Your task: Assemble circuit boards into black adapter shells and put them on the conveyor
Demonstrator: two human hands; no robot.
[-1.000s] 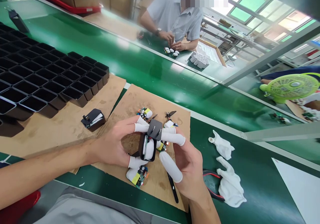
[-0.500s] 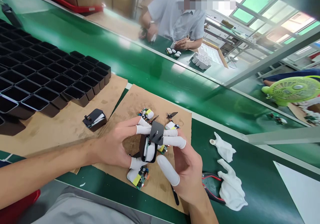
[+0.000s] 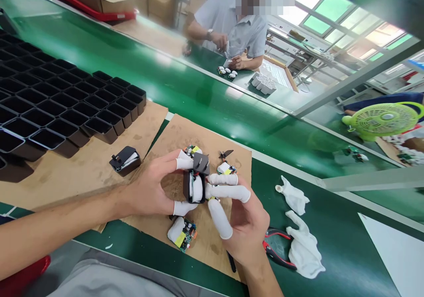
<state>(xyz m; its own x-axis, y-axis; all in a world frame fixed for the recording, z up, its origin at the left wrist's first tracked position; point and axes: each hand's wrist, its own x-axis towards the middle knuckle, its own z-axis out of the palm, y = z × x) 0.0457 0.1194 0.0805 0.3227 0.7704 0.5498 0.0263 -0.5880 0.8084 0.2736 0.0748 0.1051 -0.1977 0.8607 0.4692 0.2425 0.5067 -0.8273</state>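
Observation:
My left hand [image 3: 155, 186], with white finger cots on, grips a black power adapter housing [image 3: 186, 186] between thumb and fingers. A white-wrapped insert [image 3: 197, 188] shows inside its open top. The black plug cover with metal pins [image 3: 201, 163] stands tilted at the housing's far edge. My right hand [image 3: 243, 213], also in white cots, has its fingers stretched out and apart at the housing's right side; whether the tips touch it I cannot tell. Circuit boards with white-wrapped parts lie around: one board [image 3: 182, 234] nearer me, another board [image 3: 227, 168] beyond my right fingers.
Rows of black empty housings [image 3: 62, 98] fill the left. A filled housing [image 3: 126, 161] stands on the cardboard [image 3: 159, 129]. Red-handled pliers [image 3: 280, 248] and white cloth pieces [image 3: 306, 248] lie at right. Across the green bench, a co-worker [image 3: 228, 23] handles parts near a green fan [image 3: 386, 118].
The plug cover has moved back and left, uncovering more of the housing's opening. My right fingers have come off the cover to the housing's right side. The co-worker's hand has risen.

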